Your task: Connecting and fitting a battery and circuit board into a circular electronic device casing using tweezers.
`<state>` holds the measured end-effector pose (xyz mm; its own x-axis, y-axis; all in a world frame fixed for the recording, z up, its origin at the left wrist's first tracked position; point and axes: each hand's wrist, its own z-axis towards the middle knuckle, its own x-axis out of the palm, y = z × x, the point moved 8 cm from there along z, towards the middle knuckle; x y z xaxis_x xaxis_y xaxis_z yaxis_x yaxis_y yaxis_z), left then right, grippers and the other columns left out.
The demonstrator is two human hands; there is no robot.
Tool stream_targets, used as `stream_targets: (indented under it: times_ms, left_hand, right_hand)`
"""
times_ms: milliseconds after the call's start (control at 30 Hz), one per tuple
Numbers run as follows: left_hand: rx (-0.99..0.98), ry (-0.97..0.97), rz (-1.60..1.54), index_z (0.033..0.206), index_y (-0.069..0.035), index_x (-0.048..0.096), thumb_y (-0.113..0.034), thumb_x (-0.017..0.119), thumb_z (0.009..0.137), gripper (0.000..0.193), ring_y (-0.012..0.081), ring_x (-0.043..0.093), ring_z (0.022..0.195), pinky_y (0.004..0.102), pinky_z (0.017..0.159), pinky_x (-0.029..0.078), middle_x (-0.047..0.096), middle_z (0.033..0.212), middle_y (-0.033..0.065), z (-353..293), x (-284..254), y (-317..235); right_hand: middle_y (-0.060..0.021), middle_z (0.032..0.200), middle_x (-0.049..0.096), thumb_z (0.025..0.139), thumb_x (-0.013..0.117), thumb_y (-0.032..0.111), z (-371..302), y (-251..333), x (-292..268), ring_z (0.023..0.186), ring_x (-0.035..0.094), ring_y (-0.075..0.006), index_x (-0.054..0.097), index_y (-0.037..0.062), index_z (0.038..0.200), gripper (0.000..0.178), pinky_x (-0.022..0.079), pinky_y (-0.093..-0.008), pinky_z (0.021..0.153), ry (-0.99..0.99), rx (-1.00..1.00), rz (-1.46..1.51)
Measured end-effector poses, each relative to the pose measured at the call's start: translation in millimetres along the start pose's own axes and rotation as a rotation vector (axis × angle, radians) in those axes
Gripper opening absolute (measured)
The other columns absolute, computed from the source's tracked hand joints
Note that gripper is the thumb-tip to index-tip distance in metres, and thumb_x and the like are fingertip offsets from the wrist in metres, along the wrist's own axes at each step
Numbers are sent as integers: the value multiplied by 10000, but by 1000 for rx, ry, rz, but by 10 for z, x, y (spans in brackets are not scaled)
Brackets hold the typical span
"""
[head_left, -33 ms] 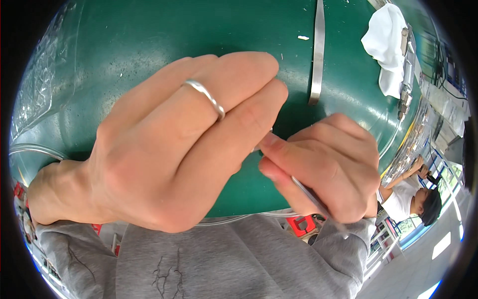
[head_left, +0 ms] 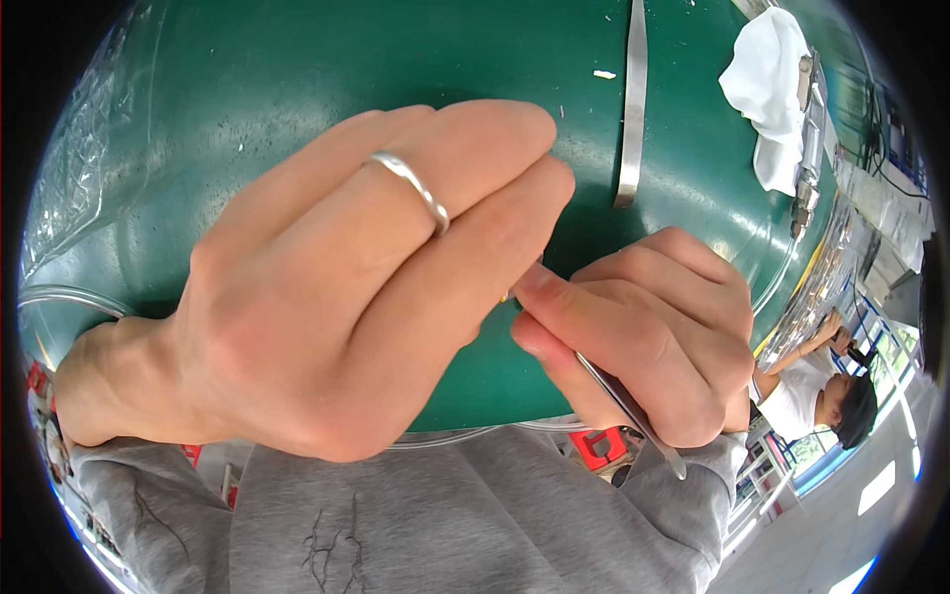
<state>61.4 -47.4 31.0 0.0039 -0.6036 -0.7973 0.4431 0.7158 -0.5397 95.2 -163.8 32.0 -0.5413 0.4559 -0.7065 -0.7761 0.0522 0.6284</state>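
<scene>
My left hand (head_left: 336, 287), with a silver ring (head_left: 411, 188) on one finger, is closed in a pinch over the middle of the green work surface. Its fingertips hide most of what they hold; only a tiny yellow bit (head_left: 505, 296) shows at their edge. Close beside it on the right, my right hand (head_left: 658, 332) is closed around a thin metal tool (head_left: 629, 411). The tool's rounded end sticks out below the palm toward my sleeve, while its other end is hidden at the fingertips, which nearly touch the left ones.
A flat metal strip (head_left: 631, 109) lies on the green surface (head_left: 297, 59) beyond my hands. White cloth (head_left: 770, 89) and a metal fitting (head_left: 809, 148) are at the far right. Clear plastic (head_left: 74, 178) lies at the left edge. A person (head_left: 807, 401) is off to the right.
The tool's protruding end, blurred before, now shows sharply and has shifted slightly. A bit of yellow has come into sight between the fingertips. Both hands otherwise keep nearly the same place.
</scene>
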Motion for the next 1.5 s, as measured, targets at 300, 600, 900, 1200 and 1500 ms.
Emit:
stream_targets:
  times_ms: [300, 600, 900, 1200, 1500]
  left_hand:
    - [46, -68, -63, 1095, 113, 669, 92, 714, 676, 422, 306, 694, 868, 333, 690, 617, 657, 1081, 235, -27, 40, 69]
    - [0, 17, -188, 1171, 137, 600, 71, 733, 718, 476, 331, 671, 909, 349, 692, 598, 626, 1127, 270, -23, 38, 125]
    - [60, -25, -260, 1227, 164, 520, 102, 756, 719, 563, 361, 672, 963, 374, 711, 609, 624, 1170, 303, -73, 106, 141]
    - [29, -28, -304, 1246, 148, 497, 139, 735, 721, 576, 353, 678, 941, 356, 659, 612, 594, 1201, 315, -129, 125, 165]
    - [151, -45, -274, 1236, 165, 482, 170, 714, 709, 575, 377, 670, 934, 364, 633, 602, 589, 1223, 316, -250, 132, 164]
  right_hand:
    - [-159, 732, 716, 708, 826, -9, 33, -112, -25, 501, 620, -196, 665, -92, 916, 276, 406, -279, 455, 9, 12, 77]
    - [-119, 717, 720, 730, 845, 54, 77, -167, -29, 538, 663, -208, 682, -61, 914, 271, 449, -290, 491, 34, 112, 141]
    - [-84, 707, 712, 670, 909, 174, 15, -190, -114, 599, 682, -235, 712, 45, 849, 296, 517, -329, 603, -8, 267, 11]
    - [-42, 568, 563, 693, 844, 77, 100, -192, -47, 419, 484, -140, 699, -38, 847, 240, 294, -273, 374, -149, 38, 128]
    - [-44, 567, 547, 675, 840, 77, 168, -183, -89, 418, 473, -141, 685, -31, 814, 235, 294, -275, 376, -242, 29, 141]
